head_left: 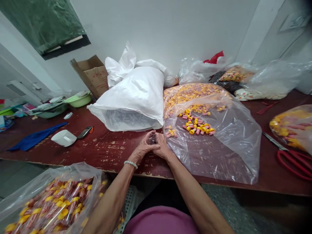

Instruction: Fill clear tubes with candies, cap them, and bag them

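Head view: left hand (143, 147) and right hand (162, 146) cup clear pieces (152, 139) above a chipped table (112, 148), pale wall (175, 35) behind.

1 pale beaded bracelet (131, 164) circles the left wrist (135, 158); the top (159, 221) is purple

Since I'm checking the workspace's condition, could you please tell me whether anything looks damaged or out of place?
Yes, the dark red tabletop looks worn: pale chipped patches break its colour in front of the white sack and along the front edge.
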`<action>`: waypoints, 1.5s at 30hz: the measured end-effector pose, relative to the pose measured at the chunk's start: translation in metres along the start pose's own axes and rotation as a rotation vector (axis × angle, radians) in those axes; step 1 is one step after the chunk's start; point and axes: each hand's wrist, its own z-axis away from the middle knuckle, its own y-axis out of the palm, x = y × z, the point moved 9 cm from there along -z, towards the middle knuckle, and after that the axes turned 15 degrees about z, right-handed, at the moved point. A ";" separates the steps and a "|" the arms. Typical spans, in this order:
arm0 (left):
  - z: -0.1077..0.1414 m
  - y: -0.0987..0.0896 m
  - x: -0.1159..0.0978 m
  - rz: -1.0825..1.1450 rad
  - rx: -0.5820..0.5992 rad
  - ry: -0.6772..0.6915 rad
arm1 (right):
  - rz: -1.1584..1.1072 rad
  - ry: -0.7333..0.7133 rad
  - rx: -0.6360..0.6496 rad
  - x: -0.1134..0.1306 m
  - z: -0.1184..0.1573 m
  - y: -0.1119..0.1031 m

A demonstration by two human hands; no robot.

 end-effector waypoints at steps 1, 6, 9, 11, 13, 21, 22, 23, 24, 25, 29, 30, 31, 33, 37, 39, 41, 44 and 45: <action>0.003 0.001 0.001 -0.008 0.003 0.034 | 0.062 -0.026 0.011 0.001 0.003 -0.001; 0.008 -0.003 0.006 -0.119 -0.045 0.121 | 0.212 -0.144 0.166 0.004 0.014 0.007; 0.009 -0.005 0.010 -0.119 -0.090 0.127 | 0.187 -0.160 0.207 0.002 0.019 0.007; 0.011 -0.002 0.012 -0.042 -0.091 0.127 | 0.157 -0.146 0.217 -0.001 0.023 0.003; 0.014 0.004 0.016 0.053 -0.069 0.099 | 0.110 -0.108 0.217 -0.002 0.029 -0.004; 0.021 0.007 0.012 0.337 -0.113 0.046 | -0.213 -0.044 0.124 0.026 0.063 -0.079; 0.021 0.007 0.011 0.358 -0.104 0.044 | -0.200 -0.019 0.069 0.018 0.062 -0.095; 0.021 0.006 0.009 0.367 -0.094 0.045 | -0.163 0.024 -0.003 0.004 0.058 -0.112; 0.021 0.006 0.008 0.371 -0.085 0.048 | -0.096 0.075 -0.080 -0.015 0.053 -0.129; 0.021 0.005 0.008 0.371 -0.078 0.053 | -0.021 0.141 -0.164 -0.038 0.047 -0.145; 0.018 0.006 0.010 0.354 -0.044 0.079 | 0.482 0.352 -0.268 -0.131 0.022 -0.177; 0.018 0.007 0.011 0.335 -0.038 0.085 | 0.562 0.376 -0.241 -0.147 0.018 -0.176; 0.017 0.008 0.013 0.309 -0.032 0.085 | 0.619 0.395 -0.213 -0.160 0.015 -0.173; 0.017 0.011 0.018 0.242 -0.029 0.068 | 0.669 0.423 -0.174 -0.176 0.015 -0.167; 0.018 0.012 0.027 0.141 -0.050 0.016 | 0.659 0.435 -0.194 -0.174 0.022 -0.167; 0.019 0.011 0.029 0.123 -0.064 0.007 | 0.576 0.399 -0.254 -0.158 0.025 -0.169; 0.019 0.011 0.030 0.109 -0.070 0.000 | 0.405 0.367 -0.350 -0.132 0.032 -0.170; 0.018 0.011 0.031 0.105 -0.074 -0.014 | 0.036 0.330 -0.399 -0.083 0.042 -0.155; 0.018 0.011 0.031 0.106 -0.077 -0.018 | -0.074 0.301 -0.361 -0.065 0.043 -0.144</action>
